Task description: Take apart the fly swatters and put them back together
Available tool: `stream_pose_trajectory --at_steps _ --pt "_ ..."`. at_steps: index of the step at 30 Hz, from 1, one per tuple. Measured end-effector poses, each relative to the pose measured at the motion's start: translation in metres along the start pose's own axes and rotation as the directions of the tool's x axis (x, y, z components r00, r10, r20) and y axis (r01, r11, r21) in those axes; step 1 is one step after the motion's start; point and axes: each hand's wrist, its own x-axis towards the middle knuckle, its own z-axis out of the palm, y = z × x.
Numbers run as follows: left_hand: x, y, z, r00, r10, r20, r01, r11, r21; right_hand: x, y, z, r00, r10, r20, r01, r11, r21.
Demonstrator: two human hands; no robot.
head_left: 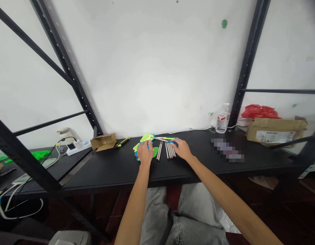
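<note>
My left hand [145, 153] is closed, its fingers curled over a pile of flat mesh fly swatter heads. One yellow-green swatter head [146, 137] shows beyond the fingers, and a darker green head [155, 152] is at their right. Blue edges show under the palm. My right hand [182, 149] is closed around a blue handle [172, 142], from which a thin silver rod points left. Just beyond it is another handle [170, 138], blue and yellow, also with a silver rod. Several silver tubes [170, 150] lie side by side between my hands. My fingertips are partly hidden.
An open cardboard box [103, 142] and a yellow-and-black cutter-like tool [123, 142] lie left on the black table [106, 170]. A water bottle [223, 118], a blurred-out item [227, 149] and a larger carton [276, 131] are right. Black frame posts [246, 64] flank the table.
</note>
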Motion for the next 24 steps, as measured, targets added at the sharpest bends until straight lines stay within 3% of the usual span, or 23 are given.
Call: stream_pose_trajectory --at_steps 4,7,20,24 --pt "-0.001 -0.0108 0.0049 0.991 -0.135 0.021 0.121 0.938 0.325 -0.0002 0.0007 -0.0017 0.998 0.055 -0.025 -0.055 0.998 -0.005" --pt "-0.0038 -0.0131 0.0086 0.979 -0.176 0.099 0.118 0.896 0.427 -0.0004 0.0003 -0.0017 0.998 0.053 -0.028 -0.053 0.999 -0.003" --pt "-0.0038 -0.0102 0.0034 0.985 -0.128 0.119 0.068 0.909 0.411 -0.0008 -0.0018 -0.0034 0.999 0.046 -0.029 -0.046 0.999 0.024" --pt "-0.0041 -0.0073 0.0032 0.995 -0.076 0.066 0.043 0.916 0.399 -0.0006 -0.0015 -0.0031 0.998 0.05 -0.028 -0.05 0.998 0.027"
